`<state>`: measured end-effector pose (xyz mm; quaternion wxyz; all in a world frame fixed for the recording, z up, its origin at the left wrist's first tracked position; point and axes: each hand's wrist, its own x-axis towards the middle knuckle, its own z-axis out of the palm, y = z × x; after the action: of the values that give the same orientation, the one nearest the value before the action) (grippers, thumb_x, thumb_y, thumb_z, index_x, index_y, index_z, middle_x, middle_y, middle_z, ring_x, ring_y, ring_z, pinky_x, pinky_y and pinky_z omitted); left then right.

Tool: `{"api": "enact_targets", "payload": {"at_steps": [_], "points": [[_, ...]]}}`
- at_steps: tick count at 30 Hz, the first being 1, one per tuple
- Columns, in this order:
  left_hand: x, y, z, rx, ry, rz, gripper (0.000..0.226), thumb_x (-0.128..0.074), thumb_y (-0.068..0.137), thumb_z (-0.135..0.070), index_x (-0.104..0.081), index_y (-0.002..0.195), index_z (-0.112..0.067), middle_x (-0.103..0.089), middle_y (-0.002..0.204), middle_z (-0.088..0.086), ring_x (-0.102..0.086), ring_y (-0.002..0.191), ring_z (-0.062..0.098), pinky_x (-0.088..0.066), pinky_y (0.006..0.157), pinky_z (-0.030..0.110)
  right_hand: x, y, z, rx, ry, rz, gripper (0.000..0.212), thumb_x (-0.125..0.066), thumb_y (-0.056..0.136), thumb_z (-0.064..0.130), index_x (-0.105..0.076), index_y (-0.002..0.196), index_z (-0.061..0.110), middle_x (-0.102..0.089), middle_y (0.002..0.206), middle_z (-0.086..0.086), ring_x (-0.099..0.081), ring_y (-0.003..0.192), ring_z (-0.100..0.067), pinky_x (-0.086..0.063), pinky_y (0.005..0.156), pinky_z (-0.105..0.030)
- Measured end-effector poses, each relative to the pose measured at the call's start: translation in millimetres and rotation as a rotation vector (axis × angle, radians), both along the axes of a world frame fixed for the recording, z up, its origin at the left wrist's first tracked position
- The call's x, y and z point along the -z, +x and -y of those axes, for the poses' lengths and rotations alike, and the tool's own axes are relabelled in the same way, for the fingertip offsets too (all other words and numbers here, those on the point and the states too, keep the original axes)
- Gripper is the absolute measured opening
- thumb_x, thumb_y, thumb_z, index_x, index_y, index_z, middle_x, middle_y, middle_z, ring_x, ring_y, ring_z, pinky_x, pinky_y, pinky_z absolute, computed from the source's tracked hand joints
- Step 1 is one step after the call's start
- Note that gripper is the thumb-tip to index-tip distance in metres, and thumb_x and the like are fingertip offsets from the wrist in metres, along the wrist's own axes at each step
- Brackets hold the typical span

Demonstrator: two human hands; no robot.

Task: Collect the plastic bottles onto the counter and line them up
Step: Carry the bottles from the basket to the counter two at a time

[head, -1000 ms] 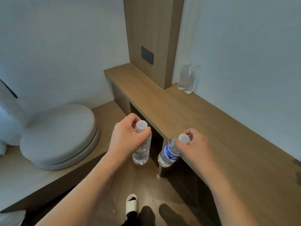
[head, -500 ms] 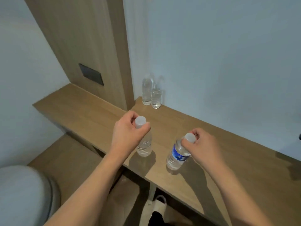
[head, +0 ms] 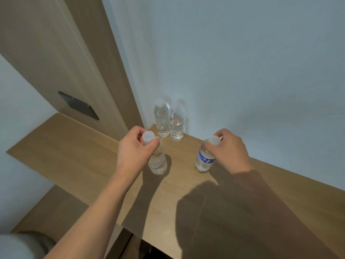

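Head view: two clear plastic bottles are held over the wooden counter (head: 78, 165), one in each hand. The plain bottle (head: 158, 163) is gripped at its neck by the left hand (head: 134, 152), fingers curled just below the white cap (head: 148, 137); its long axis is near upright, cap toward the camera, base toward the counter. The labelled bottle (head: 203, 160), with a blue band, is pinched around its cap by the right hand (head: 230, 147); its axis is tilted, cap up and to the right, base down and to the left. Whether either base touches the counter cannot be told; shadows lie directly beneath both.

Two further clear bottles (head: 169, 122) are seen standing upright and touching side by side at the back of the counter, in the corner formed by the pale wall (head: 242, 62) and a wood panel (head: 56, 53). Their caps are hard to make out against the wall.

Ribbed, translucent bottle bodies are noted; the counter shows a matte wood grain. A dark rectangular plate (head: 78, 105) is set in the panel. The right forearm lies in shadow. A blurred grey shape is cut off at the lower left corner
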<state>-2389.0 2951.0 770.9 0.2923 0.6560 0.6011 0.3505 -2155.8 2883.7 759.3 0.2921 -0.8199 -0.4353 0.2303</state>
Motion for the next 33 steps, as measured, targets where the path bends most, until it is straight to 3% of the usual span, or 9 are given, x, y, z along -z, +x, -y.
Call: {"api": "enact_targets", "payload": {"at_steps": [7, 11, 15, 19, 22, 24, 27, 30, 33], "points": [[36.0, -2.5, -57.5, 0.01, -0.077, -0.079, 0.022, -0.073, 0.074, -0.035, -0.056, 0.078, -0.02, -0.063, 0.066, -0.001, -0.06, 0.065, 0.02, -0.05, 0.059, 0.041, 34.3, 1.6, -44.3, 0.157, -0.027, -0.106, 0.02, -0.067, 0.078, 0.034, -0.055, 0.091, 0.025, -0.062, 0.084, 0.002, -0.062, 0.077, -0.019, -0.049, 0.062, -0.032], [56.4, 1.1, -71.9, 0.057, -0.141, -0.172, 0.022, -0.068, 0.074, -0.037, -0.053, 0.081, -0.023, -0.063, 0.068, -0.005, -0.062, 0.069, 0.021, -0.052, 0.06, 0.039, 46.0, -3.8, -49.2, 0.254, 0.035, -0.153, 0.019, -0.065, 0.082, 0.035, -0.052, 0.095, 0.029, -0.06, 0.083, 0.011, -0.059, 0.071, -0.005, -0.041, 0.054, -0.026], [46.9, 1.8, -88.9, 0.09, -0.17, -0.496, 0.03, -0.054, 0.082, -0.041, -0.054, 0.104, -0.021, -0.067, 0.092, 0.006, -0.062, 0.087, 0.034, -0.046, 0.069, 0.036, 43.4, -9.3, -49.0, 0.313, 0.063, -0.199, 0.022, -0.065, 0.085, 0.033, -0.052, 0.101, 0.026, -0.058, 0.08, 0.01, -0.057, 0.068, -0.005, -0.039, 0.053, -0.024], [31.7, 10.4, -96.2, 0.25, -0.193, -0.779, 0.044, -0.044, 0.086, -0.04, -0.051, 0.122, -0.017, -0.068, 0.11, 0.014, -0.062, 0.102, 0.036, -0.046, 0.078, 0.038, 31.0, -13.8, -50.3, 0.321, 0.008, -0.215, 0.023, -0.063, 0.086, 0.034, -0.051, 0.103, 0.024, -0.057, 0.081, 0.01, -0.057, 0.07, -0.008, -0.04, 0.056, -0.026], [14.8, 14.7, -91.8, 0.304, -0.174, -0.914, 0.051, -0.046, 0.087, -0.045, -0.048, 0.13, -0.017, -0.062, 0.122, 0.012, -0.057, 0.112, 0.036, -0.044, 0.088, 0.04, 28.2, -16.1, -45.9, 0.368, -0.015, -0.209, 0.028, -0.061, 0.087, 0.037, -0.053, 0.108, 0.021, -0.062, 0.085, 0.004, -0.061, 0.079, -0.018, -0.046, 0.067, -0.032], [2.0, 20.5, -86.0, 0.324, -0.028, -0.914, 0.049, -0.046, 0.089, -0.043, -0.049, 0.128, -0.014, -0.057, 0.125, 0.012, -0.053, 0.114, 0.035, -0.041, 0.092, 0.042, 24.3, -14.5, -38.4, 0.421, -0.019, -0.231, 0.039, -0.06, 0.088, 0.039, -0.051, 0.122, 0.021, -0.063, 0.089, 0.002, -0.061, 0.085, -0.019, -0.047, 0.075, -0.034], [-3.5, 41.3, -80.7, 0.505, 0.206, -0.696, 0.041, -0.048, 0.089, -0.034, -0.054, 0.123, -0.012, -0.057, 0.119, 0.009, -0.054, 0.107, 0.033, -0.042, 0.089, 0.041, 14.4, -13.2, -16.3, 0.473, 0.039, -0.262, 0.049, -0.062, 0.09, 0.034, -0.048, 0.135, 0.02, -0.061, 0.106, 0.002, -0.062, 0.089, -0.016, -0.051, 0.08, -0.035], [1.4, 75.2, -75.7, 0.695, 0.309, -0.574, 0.04, -0.052, 0.088, -0.028, -0.056, 0.122, -0.008, -0.059, 0.119, 0.011, -0.056, 0.106, 0.034, -0.043, 0.092, 0.043, 2.4, -12.7, 18.9, 0.523, 0.113, -0.133, 0.051, -0.061, 0.092, 0.029, -0.047, 0.139, 0.018, -0.055, 0.13, 0.001, -0.056, 0.108, -0.013, -0.047, 0.091, -0.032], [0.3, 111.0, -53.3, 0.863, 0.381, -0.55, 0.042, -0.054, 0.091, -0.024, -0.055, 0.128, -0.005, -0.057, 0.127, 0.014, -0.055, 0.112, 0.036, -0.038, 0.099, 0.043, -14.8, -9.2, 60.7, 0.542, 0.086, 0.045, 0.049, -0.06, 0.092, 0.024, -0.048, 0.139, 0.014, -0.053, 0.138, -0.002, -0.05, 0.125, -0.016, -0.04, 0.104, -0.033]]}}
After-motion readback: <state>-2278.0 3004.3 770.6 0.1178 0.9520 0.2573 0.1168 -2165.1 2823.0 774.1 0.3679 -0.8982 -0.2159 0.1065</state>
